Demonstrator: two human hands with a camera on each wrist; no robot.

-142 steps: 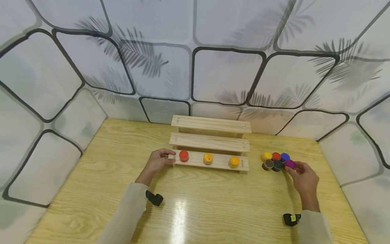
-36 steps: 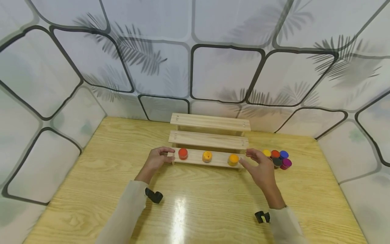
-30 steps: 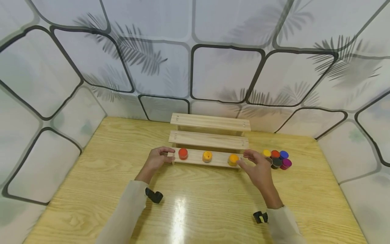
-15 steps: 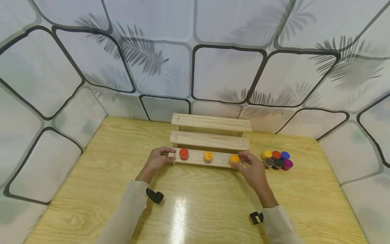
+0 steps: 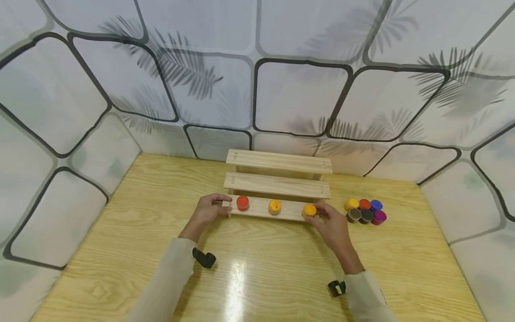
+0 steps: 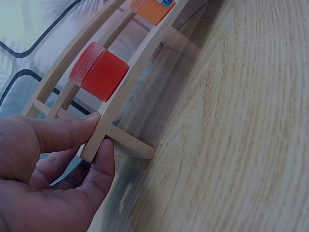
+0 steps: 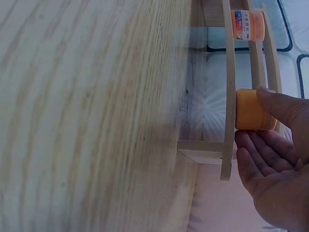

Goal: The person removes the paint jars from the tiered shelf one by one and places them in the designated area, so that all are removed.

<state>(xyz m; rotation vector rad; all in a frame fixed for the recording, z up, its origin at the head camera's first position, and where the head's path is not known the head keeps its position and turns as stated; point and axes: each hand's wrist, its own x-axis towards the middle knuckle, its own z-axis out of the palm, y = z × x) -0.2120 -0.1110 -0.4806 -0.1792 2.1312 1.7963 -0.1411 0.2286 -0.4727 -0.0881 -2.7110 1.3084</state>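
Note:
A three-step wooden rack point(image 5: 277, 183) stands near the back wall. My left hand point(image 5: 209, 210) pinches the left end of its lowest board, thumb on top and fingers below in the left wrist view. On that board stand a red paint jar point(image 5: 242, 203), an orange paint jar point(image 5: 275, 206) in the middle and a yellow-orange paint jar point(image 5: 309, 210) near the right end. My right hand point(image 5: 331, 226) holds this last jar between thumb and fingers. In the right wrist view the thumb lies on the jar point(image 7: 251, 109), which sits against the board.
To the right of the rack, several jars stand close together on the wooden table point(image 5: 273, 268): yellow point(image 5: 352, 205), red point(image 5: 365, 205), blue point(image 5: 376, 205), brown point(image 5: 354, 215), black point(image 5: 366, 216) and purple point(image 5: 379, 218). A patterned wall point(image 5: 301, 98) rises behind.
My right hand has left the purple jar in the group and moved left to the rack, where it has taken hold of the yellow-orange jar. The left hand has stayed on the board's end.

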